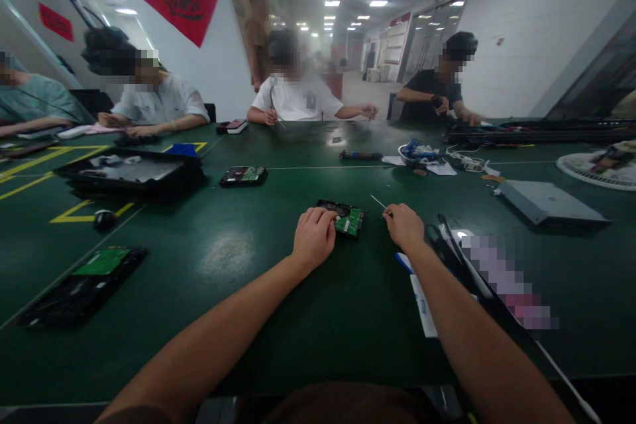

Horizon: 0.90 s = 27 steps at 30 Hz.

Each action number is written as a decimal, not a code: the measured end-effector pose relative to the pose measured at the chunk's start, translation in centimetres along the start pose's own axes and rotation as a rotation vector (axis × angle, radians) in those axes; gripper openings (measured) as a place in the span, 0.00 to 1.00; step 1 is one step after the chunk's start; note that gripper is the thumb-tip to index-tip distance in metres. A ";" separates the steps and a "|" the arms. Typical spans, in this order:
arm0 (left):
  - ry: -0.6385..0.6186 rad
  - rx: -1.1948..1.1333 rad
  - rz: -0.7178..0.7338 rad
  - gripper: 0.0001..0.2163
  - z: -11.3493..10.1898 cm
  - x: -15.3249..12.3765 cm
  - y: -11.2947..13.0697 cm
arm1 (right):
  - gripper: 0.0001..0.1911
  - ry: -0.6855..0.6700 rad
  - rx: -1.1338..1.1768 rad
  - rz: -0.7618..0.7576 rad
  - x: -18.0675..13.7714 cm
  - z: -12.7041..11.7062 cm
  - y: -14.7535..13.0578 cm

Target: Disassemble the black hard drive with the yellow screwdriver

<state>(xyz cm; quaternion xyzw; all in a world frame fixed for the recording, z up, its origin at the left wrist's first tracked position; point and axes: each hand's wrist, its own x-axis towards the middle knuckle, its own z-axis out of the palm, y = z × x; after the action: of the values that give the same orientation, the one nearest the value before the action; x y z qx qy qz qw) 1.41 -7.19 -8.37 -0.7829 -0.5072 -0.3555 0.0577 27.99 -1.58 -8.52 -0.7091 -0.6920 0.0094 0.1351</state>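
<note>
A small hard drive (pixel 352 218) with a green circuit board facing up lies on the green table in front of me. My left hand (pixel 317 235) grips its left side, the fingertips resting on the board and hiding part of it. Just right of the drive, my right hand (pixel 405 226) is closed around a screwdriver (pixel 378 201). The screwdriver's thin metal shaft points up and left, apart from the drive; most of its handle is hidden in my fingers.
Another hard drive (pixel 243 176) lies farther back. At left are a black tray (pixel 134 175), a black casing with a green board (pixel 94 271) and a mouse (pixel 104 219). At right lie a grey metal panel (pixel 551 203) and a bowl of scraps (pixel 422 155). Several people sit opposite.
</note>
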 end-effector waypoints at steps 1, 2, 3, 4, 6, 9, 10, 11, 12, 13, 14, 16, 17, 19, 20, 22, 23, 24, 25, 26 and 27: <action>0.008 -0.003 -0.010 0.12 0.1 0.0 -0.1 | 0.12 -0.005 0.000 0.019 0.0 0.0 -0.1; 0.013 -0.008 -0.018 0.12 0.2 0.0 -0.2 | 0.12 -0.009 0.001 0.036 0.0 0.0 -0.1; 0.016 -0.012 -0.025 0.12 0.3 -0.1 -0.3 | 0.13 -0.010 0.002 0.045 0.1 0.1 -0.1; 0.017 -0.015 -0.029 0.12 0.4 -0.1 -0.4 | 0.12 -0.010 0.004 0.048 0.1 0.1 -0.1; 0.015 -0.019 -0.036 0.12 0.5 -0.1 -0.6 | 0.12 -0.006 0.009 0.041 0.1 0.1 0.1; 0.008 -0.027 -0.039 0.12 0.5 -0.1 -0.7 | 0.12 0.000 0.013 0.049 0.0 0.0 0.3; 0.001 -0.032 -0.035 0.12 0.5 -0.1 -0.7 | 0.12 0.004 0.010 0.055 0.0 0.0 0.4; -0.010 -0.039 -0.029 0.12 0.5 -0.1 -0.6 | 0.11 0.009 0.006 0.059 -0.1 -0.1 0.6; -0.025 -0.049 -0.019 0.12 0.4 0.0 -0.6 | 0.12 0.012 0.002 0.065 -0.1 -0.1 0.7; -0.042 -0.060 -0.004 0.12 0.2 0.0 -0.5 | 0.12 0.011 -0.001 0.072 -0.1 -0.2 0.8; -0.063 -0.071 0.020 0.13 0.1 -0.1 -0.3 | 0.12 0.009 -0.005 0.079 -0.2 -0.2 0.9; -0.116 -0.084 0.091 0.14 -0.1 -0.1 0.1 | 0.12 0.005 -0.011 0.088 -0.3 -0.2 0.9; -0.146 -0.083 0.135 0.14 -0.2 -0.2 0.4 | 0.12 0.004 -0.012 0.090 -0.3 -0.3 0.9; -0.204 -0.064 0.214 0.15 -0.2 -0.2 1.1 | 0.12 0.001 -0.010 0.089 -0.3 -0.3 0.6; -0.228 -0.049 0.236 0.16 0.0 -0.2 1.4 | 0.12 -0.003 -0.004 0.086 -0.2 -0.3 0.4; -0.262 -0.008 0.241 0.19 0.5 -0.1 2.2 | 0.13 -0.007 0.014 0.072 -0.1 -0.2 0.1; -0.271 0.017 0.227 0.21 0.8 0.1 2.5 | 0.13 -0.003 0.021 0.060 -0.1 -0.2 -0.1; -0.269 0.042 0.205 0.24 1.1 0.3 2.8 | 0.12 0.002 0.027 0.049 0.0 -0.1 -0.2; -0.268 0.066 0.189 0.26 1.5 0.5 3.1 | 0.12 0.009 0.030 0.042 0.0 -0.1 -0.3; -0.269 0.091 0.179 0.27 1.7 0.7 3.4 | 0.12 0.015 0.030 0.037 0.1 0.0 -0.3; -0.266 0.116 0.167 0.27 1.9 0.9 3.7 | 0.12 0.019 0.029 0.035 0.1 0.1 -0.3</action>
<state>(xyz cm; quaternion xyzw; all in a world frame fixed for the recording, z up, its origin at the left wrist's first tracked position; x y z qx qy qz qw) 5.66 -7.39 -8.20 -0.8578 -0.4634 -0.2130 0.0645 27.71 -1.49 -8.54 -0.7192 -0.6779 0.0149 0.1517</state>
